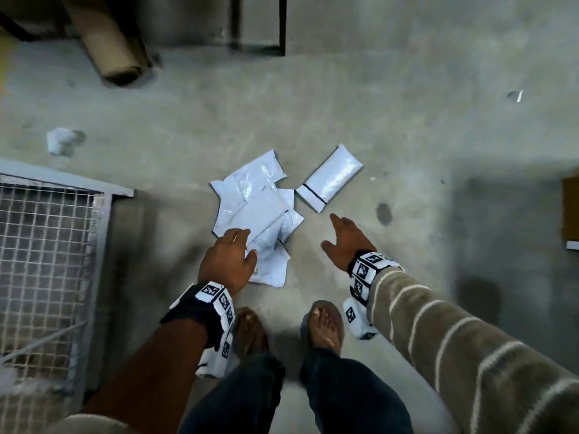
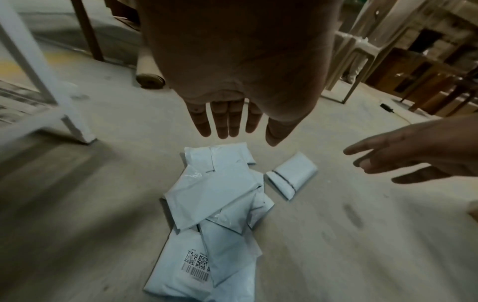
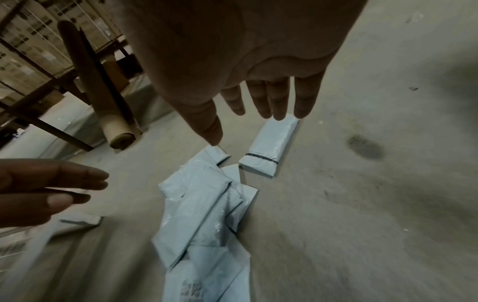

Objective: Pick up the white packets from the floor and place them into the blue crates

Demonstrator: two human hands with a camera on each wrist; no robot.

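Head view has our left hand (image 1: 227, 260) spread flat with straight fingers (image 2: 225, 120) over the near end of the pile (image 1: 255, 211) of white packets, holding nothing; can't tell if it's actually touching. Our right hand (image 1: 346, 242) is splayed wide too, empty, near the lone packet (image 1: 329, 181) that lies just beside the pile on the concrete floor (image 1: 407, 136). These look like soft poly mailers: light, floppy, slick film, so we'd guess they'll slide off each other if scooped carelessly. Better to pinch an edge or clamp a few flat between both palms. The lone one looks plumper and rolled, so grab it round the middle. Left wrist view shows a barcode label (image 2: 196, 265) on the nearest packet, which head view barely catches. Head view shows a wire cage (image 1: 47, 245) at left. No blue crates in any view.
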